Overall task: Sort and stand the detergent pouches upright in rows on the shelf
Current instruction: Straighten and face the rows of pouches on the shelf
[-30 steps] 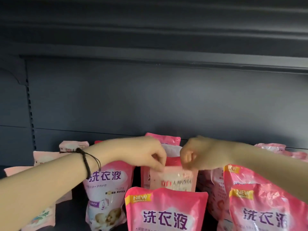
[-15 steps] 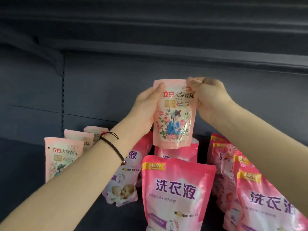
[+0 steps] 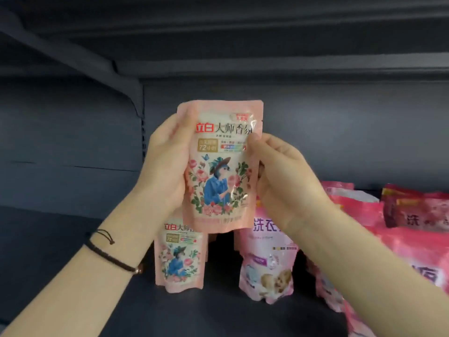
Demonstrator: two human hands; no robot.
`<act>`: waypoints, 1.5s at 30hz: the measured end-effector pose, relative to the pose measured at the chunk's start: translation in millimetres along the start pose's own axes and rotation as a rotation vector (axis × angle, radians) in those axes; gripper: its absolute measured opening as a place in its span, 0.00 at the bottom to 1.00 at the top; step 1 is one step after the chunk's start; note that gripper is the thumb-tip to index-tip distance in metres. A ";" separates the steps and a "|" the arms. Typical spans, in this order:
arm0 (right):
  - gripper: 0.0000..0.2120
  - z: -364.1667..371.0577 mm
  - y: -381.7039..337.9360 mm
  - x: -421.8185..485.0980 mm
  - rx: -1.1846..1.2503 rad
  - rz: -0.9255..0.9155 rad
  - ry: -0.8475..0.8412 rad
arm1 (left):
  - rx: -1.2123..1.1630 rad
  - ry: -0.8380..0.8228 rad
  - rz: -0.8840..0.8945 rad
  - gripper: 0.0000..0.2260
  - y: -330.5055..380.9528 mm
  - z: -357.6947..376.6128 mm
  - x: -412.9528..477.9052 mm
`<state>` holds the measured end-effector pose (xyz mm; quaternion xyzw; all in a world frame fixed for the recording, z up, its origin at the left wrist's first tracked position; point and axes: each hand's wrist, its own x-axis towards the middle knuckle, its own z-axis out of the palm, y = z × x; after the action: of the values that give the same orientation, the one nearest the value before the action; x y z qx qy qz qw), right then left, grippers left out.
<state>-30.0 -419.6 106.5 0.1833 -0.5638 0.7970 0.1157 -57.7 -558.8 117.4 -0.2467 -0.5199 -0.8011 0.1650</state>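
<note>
Pink glossy flat pouch [image 3: 218, 171] between both hands [image 3: 165, 166] [image 3: 286, 181]

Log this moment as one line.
held: floral pouch, upright, off shelf | left hand: grips left edge | right hand: pinches right edge

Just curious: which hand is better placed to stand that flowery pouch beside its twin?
Probably the left hand: it wraps the held pouch, the right hand only pinches its edge, and the twin pouch stands nearer it.
</note>
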 end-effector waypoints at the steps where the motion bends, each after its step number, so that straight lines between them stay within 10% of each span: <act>1: 0.12 8.3 19.9 -4.2 0.030 0.018 0.011 | 0.017 0.009 -0.010 0.14 -8.1 -16.4 -5.1; 19: 0.12 45.7 196.6 -29.3 -0.165 0.117 0.309 | 0.278 0.197 -0.117 0.17 -127.4 -139.5 -46.5; 26: 0.11 20.2 182.3 -28.3 -0.788 -0.013 0.150 | 0.632 0.154 0.086 0.13 -110.9 -161.2 -37.9; 35: 0.09 -1.4 143.7 -28.9 -1.333 -0.048 -0.121 | 1.267 -0.140 0.527 0.13 -83.9 -162.9 -32.1; 41: 0.11 -17.2 69.8 -56.0 -1.799 -0.094 -0.312 | 1.526 -0.831 0.901 0.15 -57.1 -106.3 -29.5; 45: 0.14 -36.5 17.5 -83.5 -2.040 -0.174 -0.415 | 1.528 -1.012 1.039 0.17 -54.0 -57.0 -29.5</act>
<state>32.9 -389.3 45.3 0.1720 -0.9628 -0.1158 0.1733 -74.3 -588.8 40.8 -0.5752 -0.7252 0.1053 0.3634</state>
